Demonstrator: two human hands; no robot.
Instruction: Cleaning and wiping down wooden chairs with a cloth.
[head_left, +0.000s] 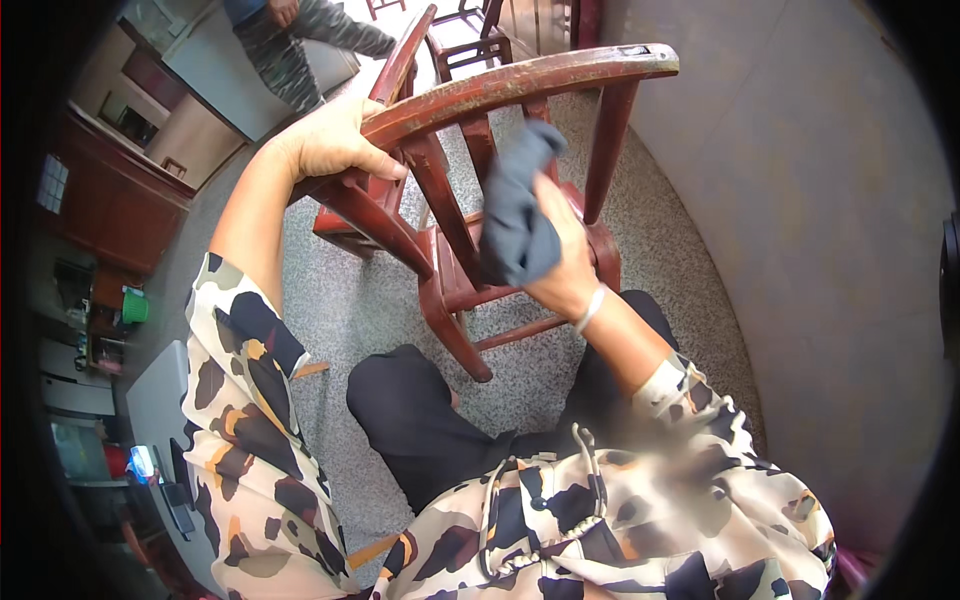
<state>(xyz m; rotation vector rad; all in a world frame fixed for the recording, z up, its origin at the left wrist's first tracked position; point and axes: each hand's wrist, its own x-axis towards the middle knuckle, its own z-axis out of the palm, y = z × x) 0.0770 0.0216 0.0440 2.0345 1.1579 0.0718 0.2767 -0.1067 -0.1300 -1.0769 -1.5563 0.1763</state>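
A red-painted wooden chair stands before my knees with its slatted back towards me. Paint is worn along its curved top rail. My left hand grips that rail near its left end, thumb on my side. In my right hand is a bunched dark grey cloth, held against or just in front of the back slats; whether it touches them I cannot tell. The cloth's upper end is blurred. Part of the seat shows between the slats, and the cloth hides the rest of the middle.
Another red wooden chair stands close behind on the left, and a further chair is at the back. A person in camouflage trousers is at upper left. A wall runs along the right. A grey-topped table lies left.
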